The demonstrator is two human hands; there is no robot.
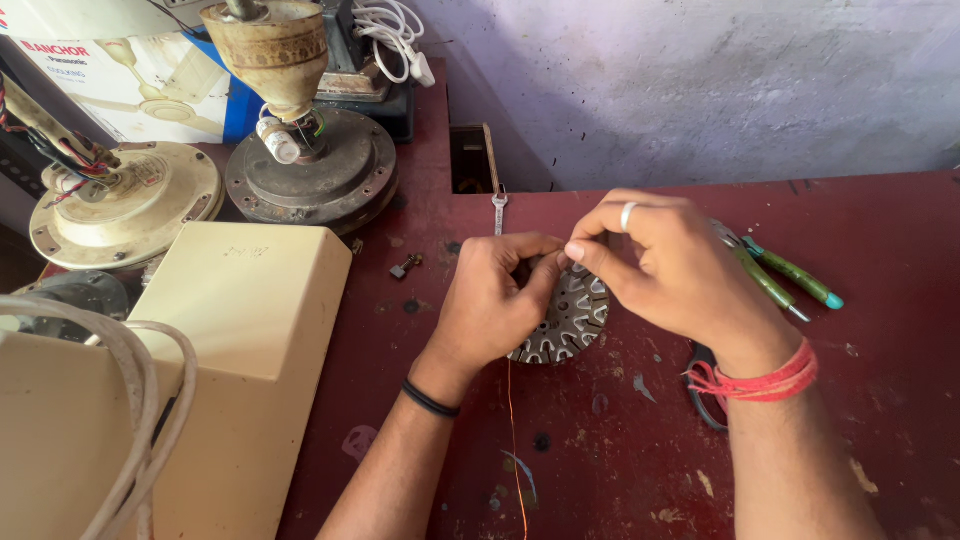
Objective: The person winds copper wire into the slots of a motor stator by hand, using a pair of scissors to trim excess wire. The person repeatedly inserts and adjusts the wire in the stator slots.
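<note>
both hands [580,280] on slotted stator disc [572,322], white-blue carton [140,70] top-left

left hand [492,305]: knuckles up, fingers curled in, thumb tip meeting the other hand's fingertips; black band at the wrist | right hand [668,268]: reaching in from the right, fingers bent in a pinch, ring on one finger; red thread at the wrist | forearms: both rising from the lower edge, converging
</note>
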